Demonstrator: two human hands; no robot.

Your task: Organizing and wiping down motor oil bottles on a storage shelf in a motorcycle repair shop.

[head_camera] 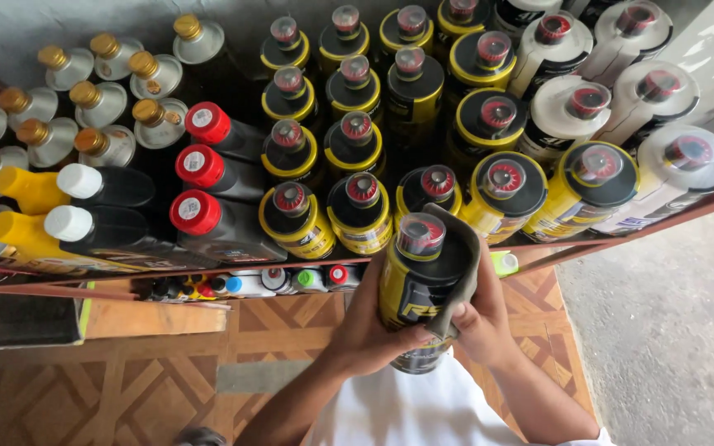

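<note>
Two hands on one bottle [417, 289], right at the centre of the view, just this side of the shelf [109, 287] edge. The left hand [371, 324] is wrapped round the bottle's lower body, thumb across the front at about 6 o'clock. The right hand [481, 318] clamps a grey cloth [461, 266] against the bottle's 3 o'clock side, the cloth running up past the shoulder towards the cap.

It's a black and yellow plastic bottle with a clear cap over a red seal. My read: stiff walls, fairly heavy if full, and a glossy skin that could slip, more so if oily. The body is the safe place to hold, as the left hand does; the cap looks a poor grip.

Further out, at 12 o'clock, matching bottles [362, 211] stand packed cap-up on the shelf, touching one another. At 10 o'clock, dark red-capped bottles [200, 165], then white-capped ones [80, 182] with yellow bottles beside them. Far left at 10 to 11 o'clock, silver cans [101, 103] with gold caps. At 1 to 2 o'clock, white bottles [568, 111] with red seals. Low under the shelf edge at 9 o'clock, a row of small bottles [283, 281].
</note>
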